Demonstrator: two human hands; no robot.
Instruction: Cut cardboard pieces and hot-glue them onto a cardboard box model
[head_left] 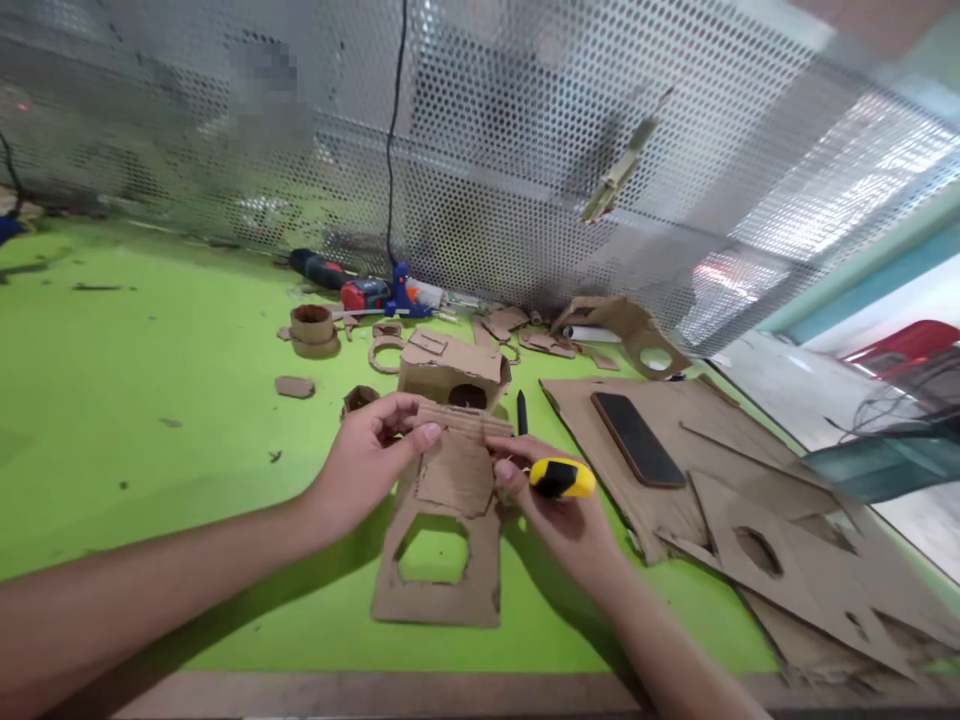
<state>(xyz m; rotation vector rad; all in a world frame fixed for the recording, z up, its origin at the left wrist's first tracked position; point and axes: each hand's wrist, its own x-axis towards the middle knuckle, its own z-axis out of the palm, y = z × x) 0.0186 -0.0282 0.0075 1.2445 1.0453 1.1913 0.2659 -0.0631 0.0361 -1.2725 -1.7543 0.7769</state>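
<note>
My left hand (379, 455) pinches the upper left of a small cardboard piece (456, 470) with ridged strips at its top. My right hand (559, 515) holds a yellow and black cutter (562, 478), with thumb and fingers also at the right edge of that piece; the cutter's blade is hidden. Under the small piece lies a longer cardboard panel (439, 600) with a hexagonal cutout. Just beyond my hands stands a cardboard box form (450, 370) with a dark round hole in its front.
A black phone (637, 438) rests on cardboard sheets (585, 420) at the right. A black pen (522, 412), a cardboard ring (315, 330), a blue glue gun (405, 295) and scraps lie farther back, before a perforated metal screen (487, 150).
</note>
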